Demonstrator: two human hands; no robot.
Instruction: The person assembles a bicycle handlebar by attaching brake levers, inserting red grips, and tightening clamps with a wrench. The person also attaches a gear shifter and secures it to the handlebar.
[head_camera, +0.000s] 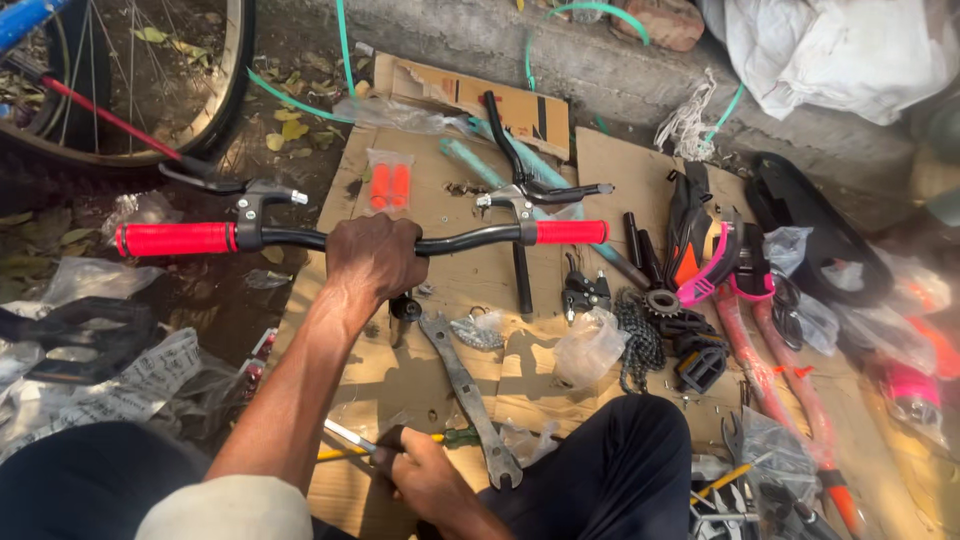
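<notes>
Here the black handlebar (455, 241) lies crosswise in the head view, its long axis running from nine o'clock to three o'clock, held above the cardboard sheet (420, 350). One red grip (175, 238) caps its nine o'clock end and another red grip (570, 231) caps the three o'clock end; a brake lever (235, 185) sits just inboard of the first, a second brake lever (545, 190) just inboard of the other, both pointing toward twelve o'clock. The left hand (372, 258) is clamped around the bar's middle, fingers wrapped over it. The right hand (425, 480), down at six o'clock, is closed on the dark handle of a screwdriver (350, 438), whose metal shaft points toward ten o'clock. Just beside it a long flat wrench (470, 395) lies on the cardboard, running from eleven to five o'clock. Toward three o'clock rest a bicycle chain (640, 340) and a black pedal (700, 365). At eleven o'clock stands a bicycle wheel (215, 100).
</notes>
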